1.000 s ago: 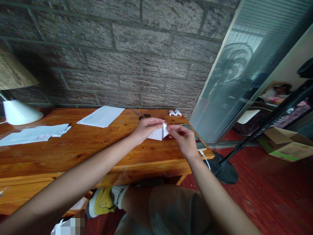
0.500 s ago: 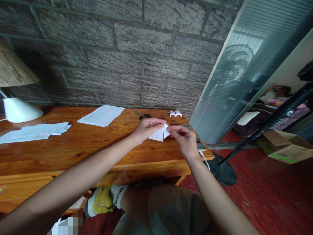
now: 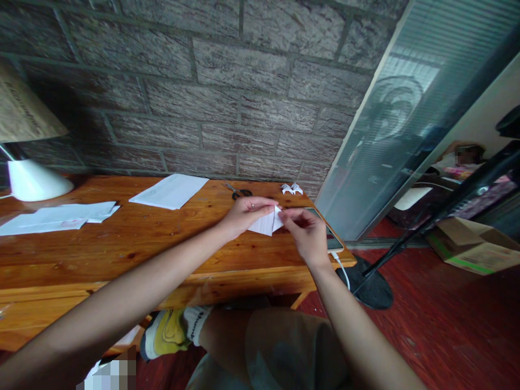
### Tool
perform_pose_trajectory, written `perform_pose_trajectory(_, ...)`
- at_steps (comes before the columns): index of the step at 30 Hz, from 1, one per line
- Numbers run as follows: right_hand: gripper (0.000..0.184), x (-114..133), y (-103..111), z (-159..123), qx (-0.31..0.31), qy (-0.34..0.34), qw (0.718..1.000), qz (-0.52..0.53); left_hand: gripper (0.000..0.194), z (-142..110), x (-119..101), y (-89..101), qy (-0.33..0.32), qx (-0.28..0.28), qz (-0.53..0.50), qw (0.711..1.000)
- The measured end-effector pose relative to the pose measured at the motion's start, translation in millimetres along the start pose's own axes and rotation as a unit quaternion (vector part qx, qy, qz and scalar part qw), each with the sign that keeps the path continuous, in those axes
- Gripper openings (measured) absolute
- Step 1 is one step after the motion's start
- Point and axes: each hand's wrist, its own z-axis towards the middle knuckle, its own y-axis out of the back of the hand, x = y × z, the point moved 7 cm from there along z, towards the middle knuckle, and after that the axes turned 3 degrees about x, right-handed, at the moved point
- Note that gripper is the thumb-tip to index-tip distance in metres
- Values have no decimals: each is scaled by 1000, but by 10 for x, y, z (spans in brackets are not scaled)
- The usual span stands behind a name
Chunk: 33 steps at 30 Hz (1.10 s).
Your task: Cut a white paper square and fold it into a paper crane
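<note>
A small folded piece of white paper [image 3: 266,222] is held just above the right part of a wooden table [image 3: 134,244]. My left hand [image 3: 244,214] pinches its upper left edge, a ring showing on one finger. My right hand [image 3: 306,233] pinches the paper's right tip with thumb and forefinger. Both hands are closed on the paper, close together.
A phone [image 3: 331,238] with a white cable lies under my right hand at the table's right end. Scissors [image 3: 239,190] and small folded paper figures [image 3: 291,188] lie behind. White sheets [image 3: 170,190], more papers [image 3: 57,216] and a lamp base [image 3: 34,181] are to the left. A fan stand [image 3: 371,281] is on the floor.
Both hands keep their pinch on the folded paper. The right fingers have shifted slightly along its tip. The view has drifted a little.
</note>
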Motion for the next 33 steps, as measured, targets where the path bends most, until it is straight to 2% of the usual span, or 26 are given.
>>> perform_pose_trajectory(6, 24, 39, -4, -16, -8, 7, 1000, -2, 32, -6, 7, -9, -2, 9, -12, 1000)
perform_pose_trajectory(13, 22, 52, -9, -18, -4, 5, 1000, -4, 34, -21, -86, -39, -15, 12, 0, 1000)
perform_pose_trajectory(19, 22, 43, -25, -28, -6, 14, 1000, -6, 33, -21, -32, -5, -4, -15, -19, 1000)
perform_pose_trajectory(24, 22, 48, -39, -38, -5, 20, 1000, -2, 30, 2, 14, 14, 2, -12, -54, 998)
perform_pose_trajectory(33, 27, -98, -69, 14, 53, -47, 997, 40, 27, 27, 37, 44, 1, -14, -91, 996)
